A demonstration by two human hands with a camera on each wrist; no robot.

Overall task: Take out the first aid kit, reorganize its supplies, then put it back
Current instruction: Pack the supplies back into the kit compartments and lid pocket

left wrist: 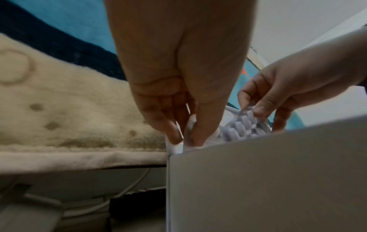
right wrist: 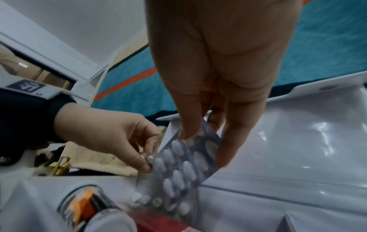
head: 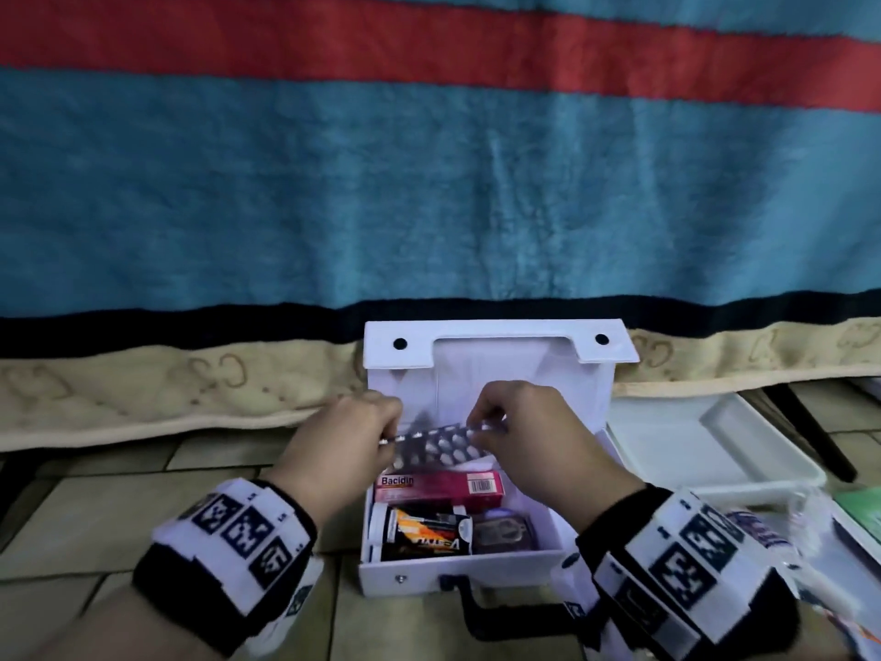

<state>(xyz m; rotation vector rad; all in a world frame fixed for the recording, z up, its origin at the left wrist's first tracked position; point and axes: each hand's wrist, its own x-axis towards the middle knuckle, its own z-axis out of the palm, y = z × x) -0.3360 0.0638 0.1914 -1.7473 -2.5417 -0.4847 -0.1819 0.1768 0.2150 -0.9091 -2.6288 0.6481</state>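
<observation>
The far part of the first aid kit [head: 457, 560] floor is covered by the left hand [head: 343, 441], the right hand [head: 519, 431] and the blister pack [head: 443, 443] pinched between them, and the pack's print cannot be read. The dark pouch [head: 500, 531] beside the black-and-orange tube [head: 424, 531] is blurred, so its kind cannot be told. At the right edge, a green item [head: 860, 505] is cut off by the frame, and the clutter by the right wrist is smeared beyond reading.

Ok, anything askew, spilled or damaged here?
Nothing spilled or damaged. Both hands, left hand and right hand, pinch silver blister packs of white pills over the open white first aid box; the pink Bacidin carton lies flat inside.
</observation>
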